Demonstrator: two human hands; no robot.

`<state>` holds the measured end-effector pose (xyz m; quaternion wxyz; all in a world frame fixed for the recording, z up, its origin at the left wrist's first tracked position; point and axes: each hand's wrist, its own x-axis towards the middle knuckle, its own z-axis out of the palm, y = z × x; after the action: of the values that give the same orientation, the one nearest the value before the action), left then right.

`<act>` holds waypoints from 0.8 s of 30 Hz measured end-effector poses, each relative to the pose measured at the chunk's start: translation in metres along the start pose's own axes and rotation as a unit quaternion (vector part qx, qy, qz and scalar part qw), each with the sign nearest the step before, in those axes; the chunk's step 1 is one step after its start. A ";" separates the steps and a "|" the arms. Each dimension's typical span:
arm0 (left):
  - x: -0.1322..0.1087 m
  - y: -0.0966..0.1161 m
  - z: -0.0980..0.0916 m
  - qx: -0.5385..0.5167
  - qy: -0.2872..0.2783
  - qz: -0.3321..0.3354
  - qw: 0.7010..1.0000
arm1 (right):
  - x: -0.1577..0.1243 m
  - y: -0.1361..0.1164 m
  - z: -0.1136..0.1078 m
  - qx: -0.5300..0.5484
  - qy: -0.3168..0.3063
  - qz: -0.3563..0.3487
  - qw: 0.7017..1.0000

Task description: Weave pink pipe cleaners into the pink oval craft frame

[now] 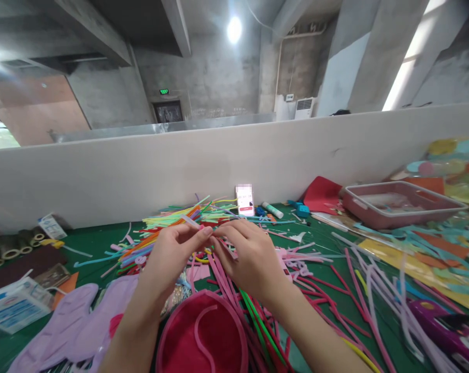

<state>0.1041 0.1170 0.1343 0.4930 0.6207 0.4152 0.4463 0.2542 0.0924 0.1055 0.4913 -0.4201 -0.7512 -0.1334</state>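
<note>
My left hand is closed in a pinch above the middle of the table. A pale thin strip with a small pink bit beside it sticks out from its fingertips. My right hand meets it, thumb and fingers pressed together at the same spot; what these fingers hold is hidden. Below both hands lies a round, deep-red bowl-like piece with a pink rim and a curved pink pipe cleaner in it. Pink pipe cleaners lie under my right hand.
Multicoloured pipe cleaners spread behind my hands. A lit phone leans on the white partition. Lilac padded shapes lie left. To the right are a pink plastic basket, cut paper and a purple tool.
</note>
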 end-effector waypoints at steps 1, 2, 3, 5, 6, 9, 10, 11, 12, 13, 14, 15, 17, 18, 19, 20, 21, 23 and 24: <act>0.001 -0.001 0.001 -0.007 0.003 -0.004 1.000 | -0.001 -0.001 0.003 -0.005 0.007 0.007 1.000; 0.002 -0.001 0.002 -0.015 0.010 -0.008 1.000 | -0.002 -0.001 0.006 -0.012 0.016 0.015 1.000; 0.002 -0.002 0.003 -0.022 0.018 -0.010 1.000 | -0.004 -0.002 0.009 -0.020 0.025 0.024 0.999; 0.004 -0.005 0.007 -0.031 0.032 -0.011 0.999 | -0.007 -0.001 0.016 -0.026 0.039 0.047 0.998; 0.005 -0.006 0.009 -0.036 0.036 -0.007 0.999 | -0.008 0.000 0.018 -0.024 0.043 0.062 0.997; 0.006 -0.010 0.014 -0.039 0.039 0.008 0.998 | -0.011 0.001 0.023 -0.012 0.054 0.098 0.994; 0.006 -0.011 0.015 -0.039 0.042 0.012 0.998 | -0.011 0.001 0.024 -0.010 0.057 0.103 0.993; 0.006 -0.012 0.016 -0.038 0.046 0.015 0.998 | -0.011 0.001 0.024 -0.011 0.061 0.101 0.993; 0.006 -0.013 0.016 -0.038 0.049 0.017 0.998 | -0.011 0.001 0.023 -0.015 0.067 0.095 0.993; 0.006 -0.013 0.016 -0.039 0.051 0.017 0.998 | -0.011 0.001 0.023 -0.019 0.073 0.084 0.994; 0.006 -0.013 0.016 -0.042 0.050 0.018 0.998 | -0.011 0.001 0.023 -0.024 0.080 0.072 0.994; 0.006 -0.014 0.016 -0.045 0.048 0.017 0.998 | -0.011 0.001 0.024 -0.026 0.089 0.061 0.994; 0.006 -0.014 0.015 -0.048 0.041 0.015 0.998 | -0.012 0.001 0.025 -0.021 0.103 0.051 0.993; 0.006 -0.014 0.014 -0.048 0.039 0.015 0.998 | -0.012 0.002 0.025 -0.017 0.107 0.051 0.993; 0.007 -0.014 0.013 -0.047 0.040 0.016 0.998 | -0.012 0.002 0.026 -0.013 0.109 0.052 0.993; 0.007 -0.014 0.012 -0.045 0.042 0.016 0.998 | -0.011 0.003 0.025 -0.009 0.106 0.054 0.993; 0.008 -0.014 0.011 -0.043 0.045 0.017 0.998 | -0.011 0.003 0.024 -0.001 0.098 0.059 0.994; 0.008 -0.013 0.007 -0.041 0.048 0.018 0.998 | -0.008 0.003 0.020 0.037 0.069 0.074 0.994; 0.008 -0.011 0.005 -0.039 0.047 0.019 0.998 | -0.007 0.002 0.018 0.067 0.054 0.083 0.993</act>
<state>0.1103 0.1253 0.1237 0.4886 0.5872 0.4082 0.4999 0.2458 0.1010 0.0908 0.5680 -0.4393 -0.6930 -0.0640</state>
